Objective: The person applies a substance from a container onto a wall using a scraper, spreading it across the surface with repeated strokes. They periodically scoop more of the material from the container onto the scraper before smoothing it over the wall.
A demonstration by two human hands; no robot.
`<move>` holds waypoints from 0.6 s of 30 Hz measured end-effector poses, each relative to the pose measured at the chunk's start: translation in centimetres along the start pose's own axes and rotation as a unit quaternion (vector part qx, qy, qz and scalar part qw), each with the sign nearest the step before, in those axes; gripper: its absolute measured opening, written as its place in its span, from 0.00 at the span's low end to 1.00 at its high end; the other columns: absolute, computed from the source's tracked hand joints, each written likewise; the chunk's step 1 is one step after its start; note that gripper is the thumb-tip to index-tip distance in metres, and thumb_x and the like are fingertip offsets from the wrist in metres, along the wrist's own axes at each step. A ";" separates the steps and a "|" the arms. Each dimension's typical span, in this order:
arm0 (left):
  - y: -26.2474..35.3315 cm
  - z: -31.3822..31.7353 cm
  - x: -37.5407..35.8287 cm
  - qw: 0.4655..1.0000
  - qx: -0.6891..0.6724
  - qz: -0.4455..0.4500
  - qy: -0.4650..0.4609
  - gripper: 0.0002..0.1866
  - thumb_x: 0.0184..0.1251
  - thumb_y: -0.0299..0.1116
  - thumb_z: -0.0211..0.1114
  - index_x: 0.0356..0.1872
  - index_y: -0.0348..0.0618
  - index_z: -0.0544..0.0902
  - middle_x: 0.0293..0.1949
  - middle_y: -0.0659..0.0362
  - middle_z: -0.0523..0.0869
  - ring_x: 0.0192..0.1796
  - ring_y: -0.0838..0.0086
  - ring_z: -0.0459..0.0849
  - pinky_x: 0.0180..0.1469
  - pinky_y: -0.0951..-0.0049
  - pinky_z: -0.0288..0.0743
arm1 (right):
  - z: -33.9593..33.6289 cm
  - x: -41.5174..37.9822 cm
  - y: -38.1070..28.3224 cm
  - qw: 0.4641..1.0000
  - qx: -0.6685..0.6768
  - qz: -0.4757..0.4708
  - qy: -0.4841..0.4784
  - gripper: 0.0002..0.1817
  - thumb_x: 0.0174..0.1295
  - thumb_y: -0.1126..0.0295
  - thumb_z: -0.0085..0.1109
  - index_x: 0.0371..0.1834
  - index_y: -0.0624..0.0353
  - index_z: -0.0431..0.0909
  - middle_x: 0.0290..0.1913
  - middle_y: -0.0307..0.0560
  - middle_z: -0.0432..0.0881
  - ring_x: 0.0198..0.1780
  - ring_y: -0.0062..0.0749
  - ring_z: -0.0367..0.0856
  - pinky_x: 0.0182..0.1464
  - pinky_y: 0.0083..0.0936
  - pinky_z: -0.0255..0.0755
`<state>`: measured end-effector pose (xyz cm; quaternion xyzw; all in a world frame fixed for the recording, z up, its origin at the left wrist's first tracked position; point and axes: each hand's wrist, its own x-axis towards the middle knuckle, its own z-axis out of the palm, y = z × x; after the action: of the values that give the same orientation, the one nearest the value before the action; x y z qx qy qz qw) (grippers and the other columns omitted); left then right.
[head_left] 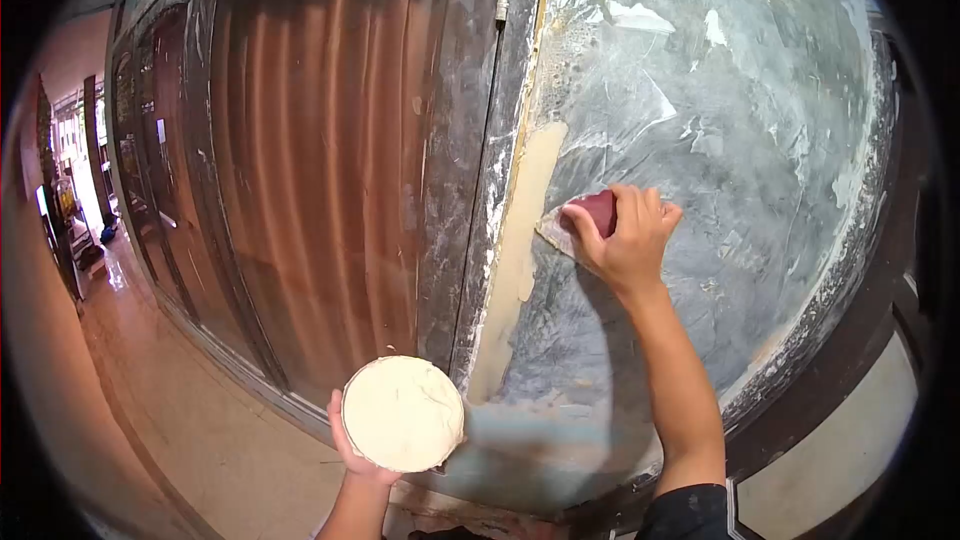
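Left of the strip's (pixel 530 202) foot, the left hand (pixel 354 454) grips the tub (pixel 404 468), likely for easy reach. Right of the strip, the right hand (pixel 638 242) clasps the scraper (pixel 598 212) (angled, probably for control).

One head view — forward, downward

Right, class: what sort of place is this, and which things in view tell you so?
Probably a home or similar building under repair: the wall is patchy, a strip of pale filler runs along its edge, and a curtain hangs nearby.
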<state>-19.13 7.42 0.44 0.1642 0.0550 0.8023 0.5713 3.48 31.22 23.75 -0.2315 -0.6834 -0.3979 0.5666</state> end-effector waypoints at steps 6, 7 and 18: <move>1.5 0.0 -0.2 0.999 0.039 0.011 -0.018 0.43 0.76 0.71 0.43 0.76 0.45 0.74 0.73 0.49 0.77 0.71 0.47 0.77 0.71 0.38 0.74 | -0.3 -5.9 -2.0 0.984 0.022 -0.105 -0.140 0.22 0.57 0.43 0.74 0.36 0.50 0.81 0.34 0.39 0.78 0.38 0.38 0.73 0.48 0.44 0.56; 1.8 -0.2 -0.3 0.999 0.027 -0.009 -0.039 0.44 0.76 0.70 0.43 0.76 0.45 0.73 0.73 0.49 0.78 0.71 0.49 0.78 0.71 0.42 0.75 | -0.4 -5.9 -2.2 0.977 0.008 -0.143 -0.156 0.22 0.57 0.43 0.74 0.35 0.49 0.81 0.34 0.39 0.78 0.38 0.38 0.72 0.48 0.44 0.56; 2.8 -1.8 0.7 1.000 0.030 -0.006 -0.001 0.45 0.76 0.72 0.41 0.76 0.45 0.73 0.74 0.49 0.77 0.72 0.46 0.77 0.70 0.35 0.74 | -0.7 -7.3 -2.4 0.981 0.044 -0.107 -0.158 0.24 0.56 0.41 0.75 0.35 0.50 0.82 0.32 0.39 0.78 0.36 0.38 0.72 0.47 0.42 0.55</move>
<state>-22.46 7.31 -0.28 0.1820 0.0792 0.7965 0.5712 3.85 30.25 16.11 -0.1913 -0.8020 -0.3843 0.4153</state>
